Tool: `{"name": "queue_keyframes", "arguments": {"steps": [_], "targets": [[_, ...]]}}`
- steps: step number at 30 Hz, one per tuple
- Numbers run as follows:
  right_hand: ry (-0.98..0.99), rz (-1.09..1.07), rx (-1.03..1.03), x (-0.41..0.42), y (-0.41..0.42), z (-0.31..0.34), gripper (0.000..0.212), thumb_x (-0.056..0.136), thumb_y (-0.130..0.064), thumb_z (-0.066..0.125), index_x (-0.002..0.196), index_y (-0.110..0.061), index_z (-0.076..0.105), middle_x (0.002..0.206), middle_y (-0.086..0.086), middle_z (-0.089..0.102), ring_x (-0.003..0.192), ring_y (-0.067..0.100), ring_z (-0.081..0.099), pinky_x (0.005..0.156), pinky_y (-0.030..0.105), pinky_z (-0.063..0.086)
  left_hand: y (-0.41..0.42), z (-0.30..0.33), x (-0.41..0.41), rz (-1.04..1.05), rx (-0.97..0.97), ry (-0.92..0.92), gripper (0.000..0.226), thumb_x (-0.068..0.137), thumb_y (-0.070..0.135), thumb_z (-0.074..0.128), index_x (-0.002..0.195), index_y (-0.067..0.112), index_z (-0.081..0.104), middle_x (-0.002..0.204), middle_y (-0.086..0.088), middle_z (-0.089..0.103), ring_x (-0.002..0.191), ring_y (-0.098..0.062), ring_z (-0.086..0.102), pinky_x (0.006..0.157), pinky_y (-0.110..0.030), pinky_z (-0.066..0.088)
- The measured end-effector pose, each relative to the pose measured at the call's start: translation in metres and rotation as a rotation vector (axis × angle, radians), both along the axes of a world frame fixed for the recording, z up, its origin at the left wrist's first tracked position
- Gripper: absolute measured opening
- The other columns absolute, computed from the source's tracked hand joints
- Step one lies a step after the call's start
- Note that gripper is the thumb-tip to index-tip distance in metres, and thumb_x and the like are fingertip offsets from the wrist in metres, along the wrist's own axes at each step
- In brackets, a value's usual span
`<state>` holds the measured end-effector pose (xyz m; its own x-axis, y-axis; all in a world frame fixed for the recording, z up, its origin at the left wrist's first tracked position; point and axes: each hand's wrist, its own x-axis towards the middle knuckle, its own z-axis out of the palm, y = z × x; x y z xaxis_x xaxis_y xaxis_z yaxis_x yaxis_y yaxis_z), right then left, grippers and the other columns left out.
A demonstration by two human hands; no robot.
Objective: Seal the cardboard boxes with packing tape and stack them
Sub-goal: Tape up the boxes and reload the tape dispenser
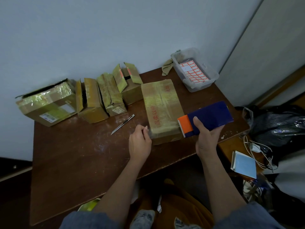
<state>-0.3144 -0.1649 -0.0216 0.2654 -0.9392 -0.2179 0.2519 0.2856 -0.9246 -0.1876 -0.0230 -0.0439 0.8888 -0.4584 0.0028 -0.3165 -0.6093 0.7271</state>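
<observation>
Box [162, 111] being sealed lies flat at centre frame on the brown table [74, 162], its near end between both hands. Left hand [140, 143] pinches what appears to be the clear tape end at the box's near left corner; right hand [207, 138] grasps the blue-and-orange tape dispenser [206, 119] at the near right corner. Cardboard looks light and stiff, best held by its edges. The tape itself is nearly invisible. Four more boxes [92, 100] stand at upper left, some flaps open; their contents are hidden. A craft knife [123, 124] lies just left of the box.
</observation>
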Motion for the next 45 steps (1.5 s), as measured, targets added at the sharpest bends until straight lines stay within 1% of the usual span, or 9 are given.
{"name": "queue_keyframes", "arguments": {"steps": [8, 13, 22, 28, 31, 35, 39, 42, 45], "targets": [[0.0, -0.012, 0.038, 0.002, -0.002, -0.007, 0.078, 0.085, 0.0, 0.07, 0.143, -0.031, 0.028, 0.135, 0.01, 0.054, 0.116, 0.022, 0.06, 0.087, 0.031, 0.053, -0.001, -0.008, 0.001, -0.011, 0.013, 0.019, 0.023, 0.102, 0.021, 0.043, 0.079, 0.015, 0.046, 0.06, 0.007, 0.048, 0.052, -0.011, 0.047, 0.055, -0.031, 0.032], [0.002, -0.007, 0.096, 0.002, -0.005, -0.013, 0.083, 0.085, -0.002, 0.069, 0.148, -0.031, 0.023, 0.137, 0.008, 0.052, 0.119, 0.024, 0.058, 0.103, 0.049, 0.047, -0.004, -0.017, -0.001, -0.051, 0.004, 0.072, 0.023, 0.103, 0.021, 0.039, 0.082, 0.014, 0.043, 0.062, 0.004, 0.047, 0.052, -0.01, 0.045, 0.046, -0.024, 0.026], [0.015, 0.038, 0.143, 0.0, -0.011, -0.02, 0.084, 0.086, -0.003, 0.068, 0.148, -0.032, 0.02, 0.137, 0.006, 0.054, 0.119, 0.023, 0.059, 0.103, 0.059, 0.044, -0.019, -0.023, -0.014, -0.006, -0.163, 0.215, 0.02, 0.105, 0.014, 0.029, 0.087, 0.01, 0.034, 0.068, 0.004, 0.04, 0.056, -0.007, 0.038, 0.05, -0.017, 0.033], [-0.019, 0.011, 0.18, -0.001, -0.011, -0.019, 0.085, 0.085, -0.002, 0.068, 0.15, -0.027, 0.019, 0.135, 0.007, 0.054, 0.113, 0.019, 0.061, 0.1, 0.048, 0.049, -0.004, -0.034, -0.007, 0.083, -0.033, 0.614, 0.047, 0.102, 0.047, 0.033, 0.142, 0.032, 0.017, 0.076, -0.004, 0.06, 0.064, -0.023, 0.058, 0.062, -0.038, 0.052], [-0.017, 0.025, 0.173, 0.0, -0.011, -0.018, 0.083, 0.085, -0.002, 0.068, 0.15, -0.025, 0.021, 0.133, 0.006, 0.055, 0.112, 0.018, 0.062, 0.098, 0.044, 0.051, -0.004, -0.027, 0.006, 0.089, -0.043, 0.383, 0.053, 0.095, 0.014, 0.053, 0.141, 0.021, 0.027, 0.094, -0.01, 0.062, 0.081, -0.027, 0.06, 0.073, -0.039, 0.048], [-0.038, 0.003, 0.203, 0.0, -0.011, -0.019, 0.079, 0.086, -0.003, 0.068, 0.147, -0.027, 0.025, 0.13, 0.006, 0.055, 0.112, 0.02, 0.061, 0.095, 0.043, 0.051, -0.02, 0.003, 0.016, 0.051, -0.064, -0.132, 0.041, 0.079, -0.01, 0.05, 0.117, 0.005, 0.054, 0.108, -0.01, 0.051, 0.099, -0.025, 0.053, 0.082, -0.038, 0.048], [-0.09, -0.037, 0.287, 0.001, -0.012, -0.02, 0.074, 0.088, -0.005, 0.067, 0.147, -0.025, 0.028, 0.129, 0.005, 0.056, 0.11, 0.022, 0.062, 0.085, 0.04, 0.054, -0.057, 0.025, 0.002, -0.343, -0.023, -0.144, 0.042, 0.089, 0.001, 0.045, 0.128, 0.011, 0.056, 0.131, -0.003, 0.05, 0.123, -0.019, 0.047, 0.107, -0.037, 0.039], [-0.134, -0.054, 0.358, -0.001, -0.013, -0.021, 0.073, 0.085, -0.008, 0.069, 0.146, -0.025, 0.033, 0.126, 0.003, 0.06, 0.109, 0.022, 0.063, 0.076, 0.036, 0.055, -0.07, 0.009, -0.004, -0.482, 0.23, -0.2, 0.049, 0.105, 0.03, 0.022, 0.152, 0.017, 0.024, 0.16, 0.0, 0.023, 0.148, -0.012, 0.013, 0.122, -0.037, 0.007], [-0.184, -0.044, 0.387, -0.002, -0.016, -0.021, 0.077, 0.077, -0.01, 0.072, 0.144, -0.025, 0.037, 0.126, 0.002, 0.063, 0.112, 0.022, 0.063, 0.083, 0.041, 0.055, -0.069, -0.006, -0.006, -0.522, 0.433, -0.337, 0.057, 0.103, 0.042, 0.008, 0.155, 0.018, 0.007, 0.163, 0.0, 0.005, 0.149, -0.012, -0.004, 0.122, -0.039, -0.004]]}}
